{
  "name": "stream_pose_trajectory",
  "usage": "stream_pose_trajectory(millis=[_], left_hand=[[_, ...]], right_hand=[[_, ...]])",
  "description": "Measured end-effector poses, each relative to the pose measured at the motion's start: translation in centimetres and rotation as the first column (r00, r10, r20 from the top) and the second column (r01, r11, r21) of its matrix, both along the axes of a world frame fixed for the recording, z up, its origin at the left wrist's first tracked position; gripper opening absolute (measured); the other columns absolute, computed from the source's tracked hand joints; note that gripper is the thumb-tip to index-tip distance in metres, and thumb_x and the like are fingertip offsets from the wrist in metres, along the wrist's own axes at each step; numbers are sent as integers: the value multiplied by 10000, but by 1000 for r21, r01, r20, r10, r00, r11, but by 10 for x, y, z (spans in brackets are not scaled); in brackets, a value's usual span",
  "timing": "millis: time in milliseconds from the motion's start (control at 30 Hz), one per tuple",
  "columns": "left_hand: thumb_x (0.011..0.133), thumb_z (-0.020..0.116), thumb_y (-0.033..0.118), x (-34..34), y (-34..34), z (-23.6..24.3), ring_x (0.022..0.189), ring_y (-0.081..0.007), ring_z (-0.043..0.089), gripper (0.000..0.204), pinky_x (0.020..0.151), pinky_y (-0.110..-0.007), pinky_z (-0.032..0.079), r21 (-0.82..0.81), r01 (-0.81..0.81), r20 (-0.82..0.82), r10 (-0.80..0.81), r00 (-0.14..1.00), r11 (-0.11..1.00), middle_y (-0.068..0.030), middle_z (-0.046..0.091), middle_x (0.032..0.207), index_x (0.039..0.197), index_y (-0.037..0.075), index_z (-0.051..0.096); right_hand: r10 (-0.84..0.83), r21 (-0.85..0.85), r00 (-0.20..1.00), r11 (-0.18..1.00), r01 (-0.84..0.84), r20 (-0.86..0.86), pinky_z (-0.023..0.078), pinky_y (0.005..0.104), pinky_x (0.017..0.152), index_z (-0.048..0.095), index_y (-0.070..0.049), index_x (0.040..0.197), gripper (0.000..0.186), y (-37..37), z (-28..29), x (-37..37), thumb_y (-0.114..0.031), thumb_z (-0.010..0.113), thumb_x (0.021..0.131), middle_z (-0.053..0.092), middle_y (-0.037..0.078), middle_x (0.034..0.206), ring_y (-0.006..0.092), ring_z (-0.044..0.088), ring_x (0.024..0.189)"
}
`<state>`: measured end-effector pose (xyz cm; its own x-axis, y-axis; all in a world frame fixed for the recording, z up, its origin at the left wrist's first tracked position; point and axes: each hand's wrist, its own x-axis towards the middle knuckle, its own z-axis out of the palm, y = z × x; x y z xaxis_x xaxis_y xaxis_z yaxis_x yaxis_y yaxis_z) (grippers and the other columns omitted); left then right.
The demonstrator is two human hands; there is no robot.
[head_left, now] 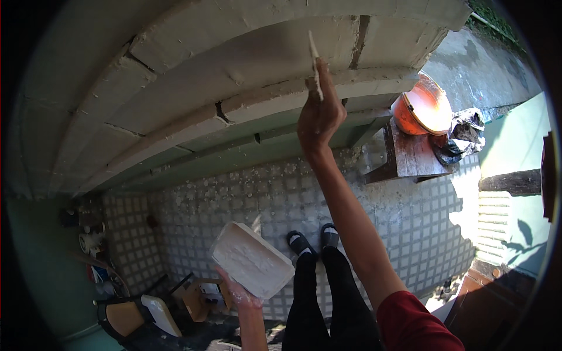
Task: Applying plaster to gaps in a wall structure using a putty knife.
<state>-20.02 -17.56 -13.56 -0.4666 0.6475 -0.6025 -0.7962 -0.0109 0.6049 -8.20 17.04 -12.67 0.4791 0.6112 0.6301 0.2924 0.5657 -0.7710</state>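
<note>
My right hand point(321, 120) is raised at the end of an outstretched arm. Its fingers are closed on a thin putty knife point(313, 47), seen nearly edge-on and smeared with whitish paste. The blade is close to the pale, plastered stepped panelling point(266, 50); whether they touch, I cannot tell. Lower down, my left hand point(241, 295) grips a rectangular white tub point(219, 248) by its near left side. White plaster paste point(252, 263) covers the inside of the tub, and smears show on my fingers.
Dark gaps and rough joints run along the panelling. At right, an orange bucket point(422, 105) and a crumpled dark plastic bag point(465, 134) sit on a wooden bench point(404, 155). White spatters dot the tiled floor point(199, 199). A chair point(120, 316) and cardboard box point(202, 301) stand lower left.
</note>
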Motion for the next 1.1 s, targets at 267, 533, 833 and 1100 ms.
stream_pose_trajectory(millis=[267,533,833,1100], left_hand=[[925,382,646,2,-9,-4,1359,-305,338,746,1105,-478,320,-32,-26,11,27,1000,999,-54,300,1517,1492,178,258],[925,399,637,-6,-9,1,1350,-304,347,736,1104,-473,318,2,-58,-25,58,998,998,-56,315,1507,1484,174,277],[923,402,639,-16,-16,-13,1352,-305,343,740,1105,-476,315,-9,-56,30,56,998,998,-60,315,1507,1481,168,283],[889,465,647,-31,-8,-5,1339,-313,354,780,1087,-490,341,-17,-122,4,122,993,992,-68,333,1492,1472,159,294]], right_hand=[[-17,131,996,991,5,88,509,425,917,573,-20,1242,523,25,-27,-38,157,461,763,595,207,1231,353,575,1150],[58,18,994,998,-60,94,532,342,826,586,-13,1259,423,-11,-17,-46,73,482,858,652,188,1152,231,666,996],[-16,106,999,994,11,44,458,408,991,600,-47,1249,555,22,-26,-78,149,454,751,578,180,1271,312,534,1212],[97,65,992,993,-102,78,519,414,917,601,4,1225,389,-12,-13,-76,97,467,872,619,212,1199,325,613,1114]])
